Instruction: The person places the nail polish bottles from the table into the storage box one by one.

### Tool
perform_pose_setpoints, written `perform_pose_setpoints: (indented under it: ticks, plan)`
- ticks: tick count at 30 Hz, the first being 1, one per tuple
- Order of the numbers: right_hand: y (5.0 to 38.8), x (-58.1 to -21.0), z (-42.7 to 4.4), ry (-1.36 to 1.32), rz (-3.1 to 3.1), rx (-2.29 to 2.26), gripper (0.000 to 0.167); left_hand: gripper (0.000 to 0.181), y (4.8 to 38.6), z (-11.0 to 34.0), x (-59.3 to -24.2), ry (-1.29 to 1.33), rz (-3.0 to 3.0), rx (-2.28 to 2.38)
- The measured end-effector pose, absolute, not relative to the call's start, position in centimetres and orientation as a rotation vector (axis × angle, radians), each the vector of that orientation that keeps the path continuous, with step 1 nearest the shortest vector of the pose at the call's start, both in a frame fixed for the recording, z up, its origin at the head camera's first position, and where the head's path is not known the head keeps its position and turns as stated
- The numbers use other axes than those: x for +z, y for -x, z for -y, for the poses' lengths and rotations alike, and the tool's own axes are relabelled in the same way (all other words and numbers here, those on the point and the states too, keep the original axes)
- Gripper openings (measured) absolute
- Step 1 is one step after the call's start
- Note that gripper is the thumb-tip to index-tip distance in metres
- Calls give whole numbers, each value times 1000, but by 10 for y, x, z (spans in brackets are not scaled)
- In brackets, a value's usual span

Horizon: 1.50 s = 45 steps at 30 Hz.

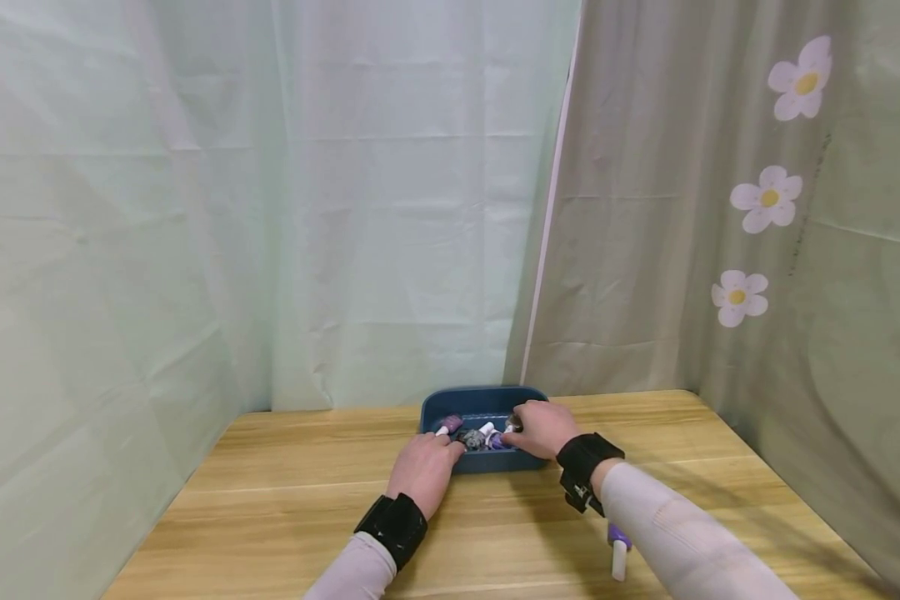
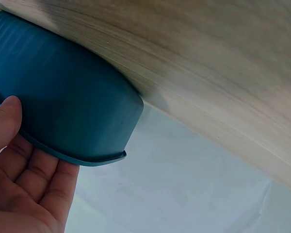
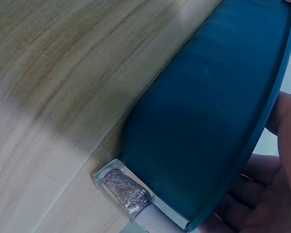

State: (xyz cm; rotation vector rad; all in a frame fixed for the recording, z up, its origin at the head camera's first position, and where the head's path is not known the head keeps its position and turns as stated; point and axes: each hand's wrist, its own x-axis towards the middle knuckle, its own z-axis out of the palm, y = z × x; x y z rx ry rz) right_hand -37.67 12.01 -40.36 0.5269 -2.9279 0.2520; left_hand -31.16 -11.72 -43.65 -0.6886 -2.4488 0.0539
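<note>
A dark blue bin [image 1: 498, 462] stands at the far edge of the table, holding several small bottles with white caps, apparently nail polish. My left hand [image 1: 423, 471] grips the bin's front left rim; its thumb [image 2: 7, 121] lies against the outer wall in the left wrist view. My right hand [image 1: 547, 427] reaches over the right rim among the bottles. A purple bottle [image 1: 497, 440] lies by its thumb, a dark bottle [image 1: 516, 422] between thumb and fingers. Whether it pinches that one is hidden. A glitter nail polish bottle [image 3: 128, 191] is beside the bin's end in the right wrist view.
Another purple bottle with a white cap [image 1: 619, 560] lies on the wooden table [image 1: 270, 500], partly behind the right forearm. Pale curtains [image 1: 390, 208] hang close behind the bin and along both sides.
</note>
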Motion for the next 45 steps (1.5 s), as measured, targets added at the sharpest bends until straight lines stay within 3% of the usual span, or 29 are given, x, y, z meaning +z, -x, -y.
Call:
perform_pose_setpoints:
  ticks: [14,22,45]
  plan:
    - [375,-400,-116,-501,2955,250,49,20,311,117,-436,686,2446,85]
    - [376,-402,-116,-526,2948,270,39,20,311,116,-435,675,2456,95]
    - [377,-403,-116,-535,3006,280,39,20,310,116,-434,682,2455,92]
